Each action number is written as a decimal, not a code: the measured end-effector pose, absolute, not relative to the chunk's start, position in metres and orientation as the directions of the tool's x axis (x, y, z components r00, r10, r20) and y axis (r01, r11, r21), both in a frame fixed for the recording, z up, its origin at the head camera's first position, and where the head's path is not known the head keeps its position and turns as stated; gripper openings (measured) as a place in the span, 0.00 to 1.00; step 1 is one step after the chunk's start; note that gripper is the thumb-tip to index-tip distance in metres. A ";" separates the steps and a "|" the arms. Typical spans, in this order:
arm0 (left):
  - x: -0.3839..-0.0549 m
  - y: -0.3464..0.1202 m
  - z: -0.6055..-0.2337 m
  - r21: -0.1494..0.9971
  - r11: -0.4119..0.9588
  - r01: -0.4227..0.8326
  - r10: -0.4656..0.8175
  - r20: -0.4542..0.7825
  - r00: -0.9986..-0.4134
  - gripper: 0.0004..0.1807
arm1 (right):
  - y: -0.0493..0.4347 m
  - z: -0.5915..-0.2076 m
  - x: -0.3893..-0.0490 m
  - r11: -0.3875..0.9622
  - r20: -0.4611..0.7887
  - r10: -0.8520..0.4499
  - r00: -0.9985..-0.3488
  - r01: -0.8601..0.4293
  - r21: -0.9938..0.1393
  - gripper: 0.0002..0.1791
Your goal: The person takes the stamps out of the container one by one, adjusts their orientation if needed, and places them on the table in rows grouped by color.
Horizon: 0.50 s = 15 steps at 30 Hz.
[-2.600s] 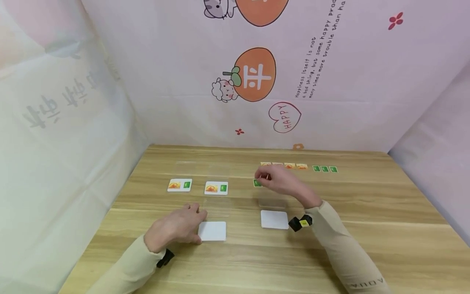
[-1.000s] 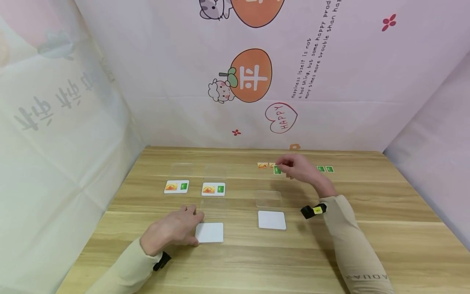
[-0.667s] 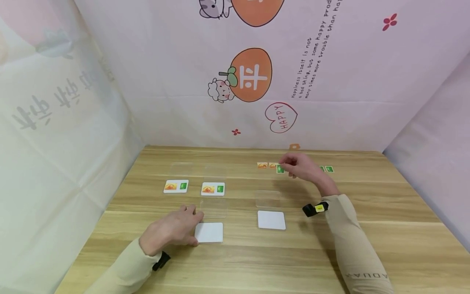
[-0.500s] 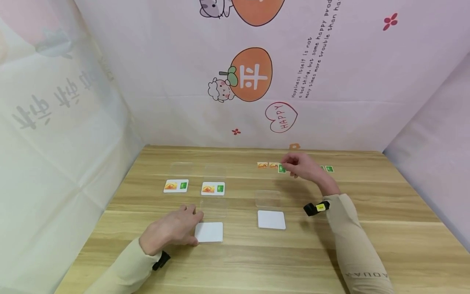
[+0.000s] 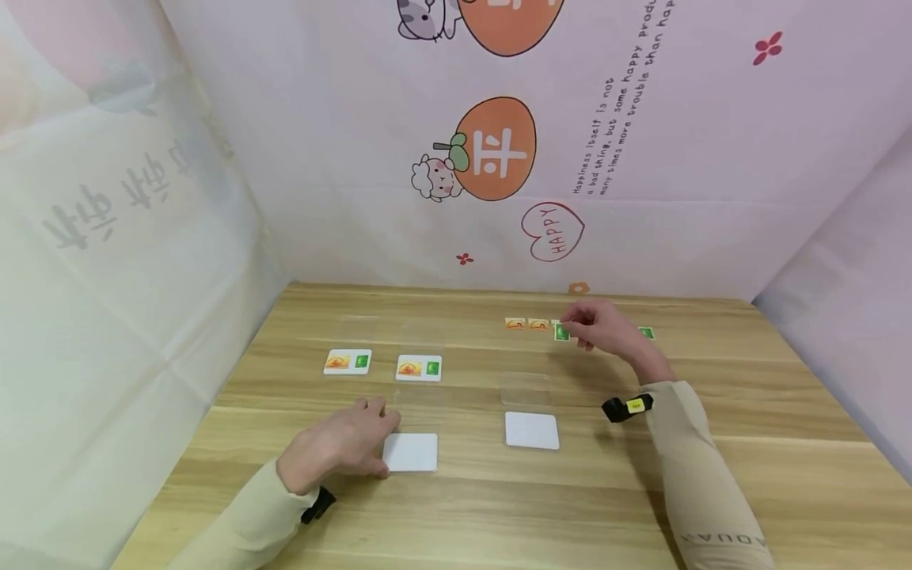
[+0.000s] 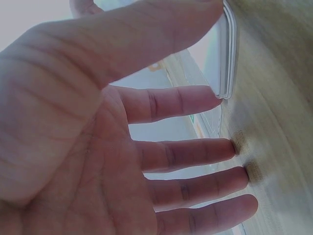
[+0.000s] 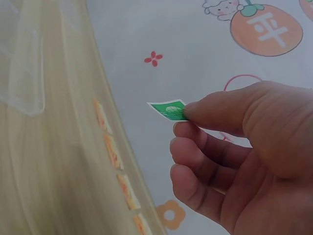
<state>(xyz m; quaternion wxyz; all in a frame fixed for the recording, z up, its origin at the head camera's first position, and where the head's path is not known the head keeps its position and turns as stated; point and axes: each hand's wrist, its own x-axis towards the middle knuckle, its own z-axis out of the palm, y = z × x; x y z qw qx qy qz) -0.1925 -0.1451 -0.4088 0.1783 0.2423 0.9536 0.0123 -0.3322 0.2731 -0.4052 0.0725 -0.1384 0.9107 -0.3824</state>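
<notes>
Observed green sticker (image 7: 165, 109) pinched at one end between thumb and forefinger of right hand (image 5: 606, 326), remaining fingers curled, apparently raised above the far part of the counter (image 5: 484, 514), overlapping the third of the orange stickers (image 5: 515, 324) in head view. Noted printed face toward head camera, outline there nearly square, slightly taller than wide; long axis hard to judge. Seen from right wrist, foreshortened and tilted, stretching leftward and slightly up from the fingertips, with a sharp free corner pointing away from the hand. Recorded left hand (image 5: 342, 443) wide, fingers straight and spread, with thumb and forefinger touching the left end of the near white card (image 5: 411, 454); layered edge visible from left wrist. Logged long axis of that card left to right, likewise for the blank right card (image 5: 532, 431), slightly skewed. Farther left, logged two stickered cards (image 5: 419, 368), each lengthwise left to right, orange at left, green at right. Found clear plastic sleeves (image 5: 526, 389) just beyond the cards.
</notes>
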 end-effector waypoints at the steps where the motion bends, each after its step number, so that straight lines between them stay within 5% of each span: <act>1: -0.193 -0.145 -0.409 0.110 0.883 0.455 0.464 -0.336 -0.820 0.30 | 0.274 -0.406 -0.332 0.672 -0.031 -0.309 -0.951 -0.195 -0.714 0.09; 15: -0.193 -0.146 -0.409 0.115 0.879 0.463 0.473 -0.325 -0.819 0.30 | 0.299 -0.411 -0.335 0.707 -0.057 -0.310 -0.949 -0.190 -0.682 0.09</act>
